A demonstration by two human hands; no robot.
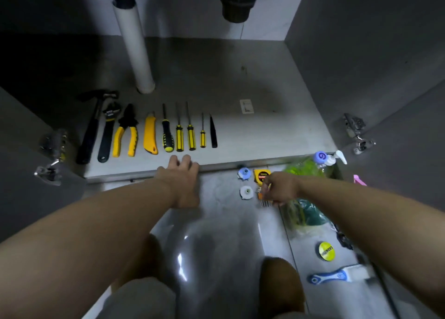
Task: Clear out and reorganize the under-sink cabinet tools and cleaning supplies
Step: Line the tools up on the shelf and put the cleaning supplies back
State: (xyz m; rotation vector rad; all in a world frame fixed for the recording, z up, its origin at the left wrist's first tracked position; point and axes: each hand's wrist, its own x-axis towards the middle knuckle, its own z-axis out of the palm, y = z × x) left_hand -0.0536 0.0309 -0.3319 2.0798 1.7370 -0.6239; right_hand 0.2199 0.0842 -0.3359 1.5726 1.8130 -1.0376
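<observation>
Nine tools lie in one row on the grey cabinet floor (240, 77): one hammer (90, 128), one adjustable wrench (107, 133), one pair of pliers (126, 132), one utility knife (150, 135), four screwdrivers (179, 138) and one thin black pointed tool (213, 133). A white drain pipe (134, 53) stands behind them. The left hand (180, 171) rests on the floor's front edge, its fingers loosely spread and holding nothing. The right hand (280, 188) curls round a set of hex keys (265, 202) on the tiled room floor, beside one tape measure (262, 174) and two rolls of sealing tape (245, 192).
</observation>
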